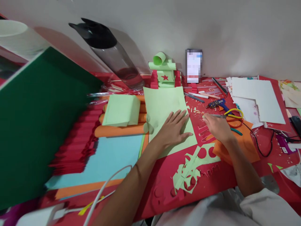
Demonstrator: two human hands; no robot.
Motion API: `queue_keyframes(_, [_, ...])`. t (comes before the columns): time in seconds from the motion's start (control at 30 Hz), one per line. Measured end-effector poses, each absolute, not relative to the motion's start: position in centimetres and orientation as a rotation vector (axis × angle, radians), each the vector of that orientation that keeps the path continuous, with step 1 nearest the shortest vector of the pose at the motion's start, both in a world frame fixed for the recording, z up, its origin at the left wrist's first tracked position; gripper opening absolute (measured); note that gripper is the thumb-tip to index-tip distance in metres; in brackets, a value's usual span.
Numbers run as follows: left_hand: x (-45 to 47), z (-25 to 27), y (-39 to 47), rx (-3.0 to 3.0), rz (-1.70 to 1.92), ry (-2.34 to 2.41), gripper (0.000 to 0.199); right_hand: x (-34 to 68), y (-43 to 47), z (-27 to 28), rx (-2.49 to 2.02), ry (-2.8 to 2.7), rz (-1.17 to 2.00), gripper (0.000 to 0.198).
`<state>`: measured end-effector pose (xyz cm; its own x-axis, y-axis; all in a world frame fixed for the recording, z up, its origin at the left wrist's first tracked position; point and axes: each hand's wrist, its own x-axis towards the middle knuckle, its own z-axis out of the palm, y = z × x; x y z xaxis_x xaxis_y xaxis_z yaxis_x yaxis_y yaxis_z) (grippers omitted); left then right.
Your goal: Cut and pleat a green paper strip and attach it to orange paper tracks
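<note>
My left hand lies flat with spread fingers on a sheet of light green paper. To its right, my right hand has its fingers drawn together; what they hold, if anything, I cannot make out. A grey metal tool with yellow and red loop handles, apparently scissors, lies against that hand. Orange paper is partly beneath the right wrist. Between the forearms are green paper offcuts with round holes cut out. Behind the sheet stands a green and red paper model bearing a red star.
A tilted bottle and a phone lean at the wall. Blue glue gun, pens and white card lie rightward. At left are a green board, pleated red paper, orange rolls and a white cable.
</note>
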<state>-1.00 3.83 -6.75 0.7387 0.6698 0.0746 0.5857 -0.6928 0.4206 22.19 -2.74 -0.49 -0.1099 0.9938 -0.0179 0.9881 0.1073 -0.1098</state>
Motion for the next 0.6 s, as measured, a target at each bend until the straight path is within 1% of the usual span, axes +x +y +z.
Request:
queue_keyframes(0.17, [-0.96,-6.74,3.76,2.569,0.326,0.965,0.088,21.69,-2.72,-0.06,-2.061,-2.335,0.142,0.036])
queue_keyframes(0.3, [-0.94,-6.93,3.80,2.571,0.339,0.969,0.090,21.39,-2.59,-0.56,-2.151,-2.225,0.133,0.034])
queue_keyframes(0.47, [-0.96,-7.06,3.86,2.575,0.360,0.973,0.091,21.65,-2.68,-1.01,-2.259,-2.132,0.122,0.046])
queue_keyframes(0.6, [-1.05,-7.05,3.79,2.595,0.342,0.983,0.092,21.88,-2.87,-1.03,-2.226,-2.132,0.152,0.043])
